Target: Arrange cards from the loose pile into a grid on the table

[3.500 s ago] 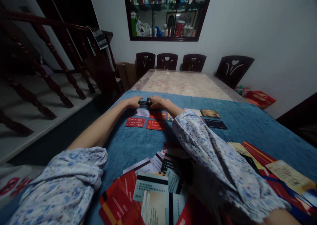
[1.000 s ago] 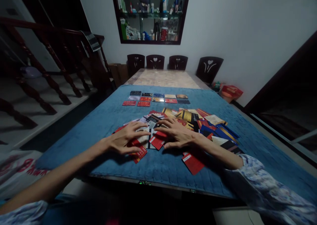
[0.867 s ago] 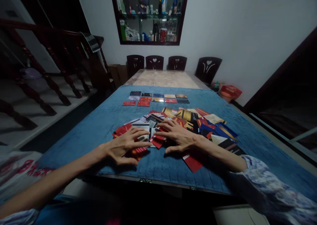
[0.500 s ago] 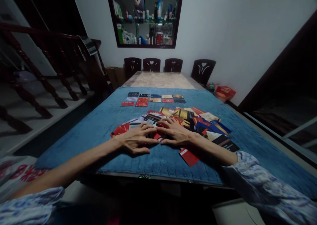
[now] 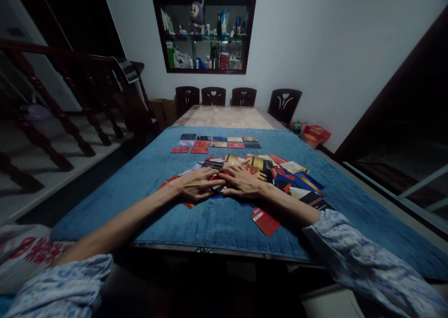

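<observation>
A loose heap of bank-style cards [image 5: 261, 163] is spread across the blue cloth in front of me. My left hand [image 5: 196, 183] lies palm down on the heap's left part, fingers stretched to the right. From the other side, my right hand [image 5: 243, 182] rests flat on the cards, its fingertips meeting those of the left. Red cards peek out between and beneath the fingers; most cards there are hidden. Near my right wrist lies a red card [image 5: 268, 222]. Beyond the heap, several cards are laid out in rows, among them a red card [image 5: 179, 150].
The blue cloth [image 5: 115, 194] covers the near part of a long table, whose marbled top [image 5: 226, 116] shows at the far end. Dark chairs [image 5: 285, 104] stand behind it. A wooden railing [image 5: 70, 99] runs at left, and a plastic bag [image 5: 31, 252] sits at lower left.
Both hands have shifted slightly over the heap, and the left one is flatter with its thumb drawn in. A red-orange card corner now shows below the left hand. The laid-out rows look the same.
</observation>
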### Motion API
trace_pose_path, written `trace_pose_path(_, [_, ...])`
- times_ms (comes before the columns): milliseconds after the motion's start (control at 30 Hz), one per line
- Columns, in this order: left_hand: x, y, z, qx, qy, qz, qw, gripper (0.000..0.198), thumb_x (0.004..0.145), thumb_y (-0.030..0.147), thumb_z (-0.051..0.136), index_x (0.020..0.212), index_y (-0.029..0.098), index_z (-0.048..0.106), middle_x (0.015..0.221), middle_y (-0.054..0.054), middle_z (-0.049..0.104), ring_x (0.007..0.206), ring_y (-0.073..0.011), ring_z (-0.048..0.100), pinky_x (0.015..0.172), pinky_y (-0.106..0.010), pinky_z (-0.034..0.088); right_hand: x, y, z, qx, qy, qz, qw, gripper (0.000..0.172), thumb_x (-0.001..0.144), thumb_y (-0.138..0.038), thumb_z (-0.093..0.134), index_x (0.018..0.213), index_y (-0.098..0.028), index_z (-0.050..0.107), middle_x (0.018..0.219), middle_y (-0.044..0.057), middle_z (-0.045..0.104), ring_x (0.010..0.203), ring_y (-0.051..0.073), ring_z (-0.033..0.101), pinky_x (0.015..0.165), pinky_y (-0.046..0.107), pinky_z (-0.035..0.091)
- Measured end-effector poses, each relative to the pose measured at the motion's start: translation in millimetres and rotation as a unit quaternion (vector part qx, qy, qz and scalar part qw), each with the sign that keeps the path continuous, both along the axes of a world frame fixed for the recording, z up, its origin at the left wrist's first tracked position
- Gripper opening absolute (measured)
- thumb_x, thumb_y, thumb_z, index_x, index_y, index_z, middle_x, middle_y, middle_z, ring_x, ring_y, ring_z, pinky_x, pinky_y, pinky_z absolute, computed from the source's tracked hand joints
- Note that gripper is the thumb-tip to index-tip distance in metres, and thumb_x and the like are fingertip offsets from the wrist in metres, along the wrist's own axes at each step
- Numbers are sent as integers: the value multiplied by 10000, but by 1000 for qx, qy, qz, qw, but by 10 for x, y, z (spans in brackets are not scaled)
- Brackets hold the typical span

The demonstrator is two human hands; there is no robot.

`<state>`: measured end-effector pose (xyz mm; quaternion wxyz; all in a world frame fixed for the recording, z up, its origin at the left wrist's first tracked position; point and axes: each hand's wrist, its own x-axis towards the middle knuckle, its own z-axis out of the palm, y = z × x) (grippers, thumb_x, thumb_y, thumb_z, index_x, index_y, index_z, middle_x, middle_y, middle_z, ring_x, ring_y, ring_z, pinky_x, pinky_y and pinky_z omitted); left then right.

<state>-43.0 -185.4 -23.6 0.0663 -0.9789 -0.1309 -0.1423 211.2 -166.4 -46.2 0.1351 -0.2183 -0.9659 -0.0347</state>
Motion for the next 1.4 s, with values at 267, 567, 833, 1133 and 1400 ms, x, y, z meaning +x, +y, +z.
trace_pose_path(267, [71, 319, -47, 10, -29, 4, 1000, 382, 943, 255, 503, 1317, 199, 565, 1269, -163, 584, 1171, -275, 574, 1031, -462, 491, 57, 300, -37, -5, -11, -37, 999, 661, 1002, -601, 350, 1526, -204, 425, 1476, 177, 485, 1322, 326, 409, 1092, 558, 326])
trace_pose_path(567, [275, 525, -65, -33, -48, 79, 995, 313, 976, 335, 488, 1217, 196, 630, 1219, -134, 616, 1126, -253, 554, 1018, -435, 466, 198, 592, -6, -21, -1, -54, 998, 585, 997, -558, 406, 1480, -237, 483, 1483, 161, 474, 1307, 331, 416, 1041, 552, 381])
trace_pose_path(833, [239, 646, -106, -103, -93, 116, 983, 346, 1028, 330, 404, 1221, 202, 661, 1216, -116, 649, 1153, -223, 574, 1036, -399, 462, 224, 768, 5, -29, 34, -41, 998, 458, 995, -500, 457, 1320, -209, 599, 1306, 151, 590, 1139, 279, 521, 953, 455, 442])
trace_pose_path(1133, [-137, 754, -177, -121, -122, 221, 960, 351, 972, 321, 492, 1235, 172, 669, 1304, -131, 641, 1231, -238, 570, 1092, -419, 442, 189, 893, 13, -74, 60, -56, 994, 356, 985, -416, 486, 1205, -203, 667, 1198, 125, 634, 1079, 246, 586, 960, 418, 470])
trace_pose_path(1400, [-29, 613, -155, -114, -116, 287, 944, 363, 928, 324, 532, 1239, 199, 670, 1350, -128, 618, 1259, -282, 536, 1073, -509, 399, 282, 854, 193, -89, 124, -20, 988, 391, 931, -435, 588, 1250, -223, 671, 1264, 121, 638, 1217, 270, 554, 1056, 473, 445])
